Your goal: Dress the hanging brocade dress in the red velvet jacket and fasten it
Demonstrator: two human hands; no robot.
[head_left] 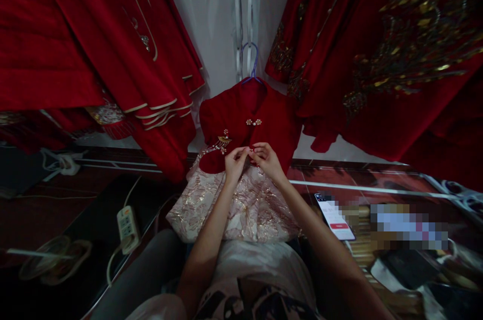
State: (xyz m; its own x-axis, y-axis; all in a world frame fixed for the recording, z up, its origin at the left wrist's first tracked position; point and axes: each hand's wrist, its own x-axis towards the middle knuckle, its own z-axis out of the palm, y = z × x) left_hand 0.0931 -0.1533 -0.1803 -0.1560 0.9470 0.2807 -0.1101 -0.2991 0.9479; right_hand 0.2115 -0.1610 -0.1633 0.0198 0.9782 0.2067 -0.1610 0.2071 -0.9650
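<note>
A small red dress (247, 113) with a pale patterned skirt (245, 209) hangs in front of me on a purple hanger (251, 61). A pearl clasp (253, 122) sits on its chest and a gold ornament (222, 143) at its left side. My left hand (236, 163) and my right hand (266, 158) meet at the dress's waist. Both pinch the red cloth with fingertips together at a small fastening that I cannot make out.
Red embroidered garments hang on the left (94, 33) and on the right (396, 48). A phone (335, 217) with a lit screen lies on the glass surface at the right. A white power strip (126, 227) with its cable lies on the floor at the left.
</note>
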